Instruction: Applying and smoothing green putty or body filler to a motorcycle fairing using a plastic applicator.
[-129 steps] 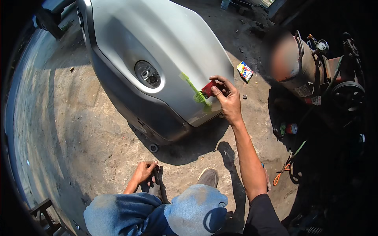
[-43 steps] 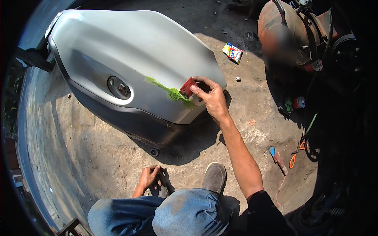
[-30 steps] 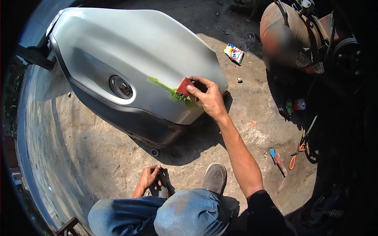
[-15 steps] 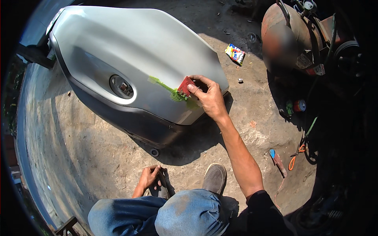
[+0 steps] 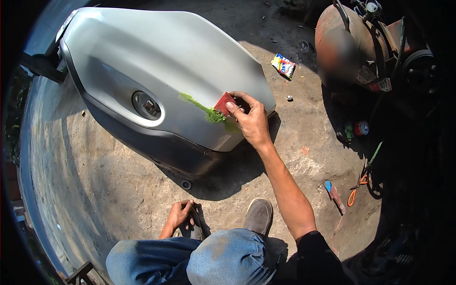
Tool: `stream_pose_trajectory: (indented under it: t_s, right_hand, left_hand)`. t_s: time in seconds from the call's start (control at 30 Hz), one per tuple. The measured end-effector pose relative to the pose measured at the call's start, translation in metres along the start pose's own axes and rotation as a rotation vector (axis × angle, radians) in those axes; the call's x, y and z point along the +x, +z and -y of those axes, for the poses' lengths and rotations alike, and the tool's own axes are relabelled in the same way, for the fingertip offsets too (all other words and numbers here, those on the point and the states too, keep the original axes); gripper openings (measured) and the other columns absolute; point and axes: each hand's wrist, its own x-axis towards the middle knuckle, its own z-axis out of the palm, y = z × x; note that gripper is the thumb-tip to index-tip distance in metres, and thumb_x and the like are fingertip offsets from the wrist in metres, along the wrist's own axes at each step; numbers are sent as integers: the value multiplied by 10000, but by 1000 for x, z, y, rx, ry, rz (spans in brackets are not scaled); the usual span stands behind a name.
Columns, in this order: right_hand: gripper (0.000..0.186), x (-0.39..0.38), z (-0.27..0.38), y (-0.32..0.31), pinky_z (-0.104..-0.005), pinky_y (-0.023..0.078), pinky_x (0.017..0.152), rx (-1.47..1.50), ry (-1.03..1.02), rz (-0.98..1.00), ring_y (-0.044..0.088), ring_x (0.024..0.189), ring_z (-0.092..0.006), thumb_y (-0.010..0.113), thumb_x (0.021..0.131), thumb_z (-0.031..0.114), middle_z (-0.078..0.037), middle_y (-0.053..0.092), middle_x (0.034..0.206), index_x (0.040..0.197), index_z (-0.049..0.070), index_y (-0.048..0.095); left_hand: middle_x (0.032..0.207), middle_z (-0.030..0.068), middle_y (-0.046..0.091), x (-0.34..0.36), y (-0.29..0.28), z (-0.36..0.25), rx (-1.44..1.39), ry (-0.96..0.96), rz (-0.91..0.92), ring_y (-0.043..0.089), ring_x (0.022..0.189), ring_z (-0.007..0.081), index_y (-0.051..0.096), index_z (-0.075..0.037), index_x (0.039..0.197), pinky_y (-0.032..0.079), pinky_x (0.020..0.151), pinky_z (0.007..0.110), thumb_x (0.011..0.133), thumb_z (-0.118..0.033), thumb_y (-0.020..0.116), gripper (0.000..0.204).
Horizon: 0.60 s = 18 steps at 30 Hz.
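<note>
Denim-covered knees (image 5: pixel 228 259) fill the lower edge. Beyond them the left hand (image 5: pixel 178 213) hangs beside a shoe, fingers curled inward; whether they grip anything, I cannot tell. A blue-tipped tool (image 5: pixel 335 196) and an orange loop (image 5: pixel 351 197) lie on the ground right of the right forearm. The right hand (image 5: pixel 253 121) pinches a flat red piece (image 5: pixel 223 103) between thumb and fingers, at the green paste (image 5: pixel 214 116) on a silver-grey bumper (image 5: pixel 180 61); the fingers hide the piece's right edge. Farther right are a red can (image 5: pixel 364 127), a bright packet (image 5: pixel 283 65) and a rusty tank (image 5: pixel 330 26).
</note>
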Motion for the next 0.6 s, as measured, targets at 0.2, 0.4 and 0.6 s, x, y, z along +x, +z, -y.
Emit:
stream_pose_trajectory:
  t_s: [0.2, 0.4, 0.6]
  right_hand:
    - [291, -3, 3, 0, -255, 441, 598, -55, 40, -24, 438, 627, -44, 732, 938, 175, 13, 658, 760, 1180, 14, 734]
    - [284, -8, 13, 3, -285, 406, 552, -119, -5, -99, 425, 599, -57, 723, 943, 167, 16, 600, 697, 1181, 11, 731]
    - [269, -6, 6, -1, -269, 425, 579, -65, -86, -260, 442, 620, -55, 723, 940, 135, 7, 635, 734, 1178, 10, 732]
  left_hand:
    - [613, 118, 687, -1, 0, 1, -70, -28, 22, 642, 425, 185, 687, 75, 1034, 486, 365, 304, 1092, -330, 514, 444]
    - [619, 114, 693, 0, 0, 5, -60, -22, 16, 645, 431, 179, 689, 68, 1036, 495, 378, 303, 1088, -338, 522, 443]
    - [626, 113, 697, -4, 1, -5, -33, -15, 21, 651, 439, 181, 686, 71, 1038, 496, 381, 305, 1091, -328, 516, 437]
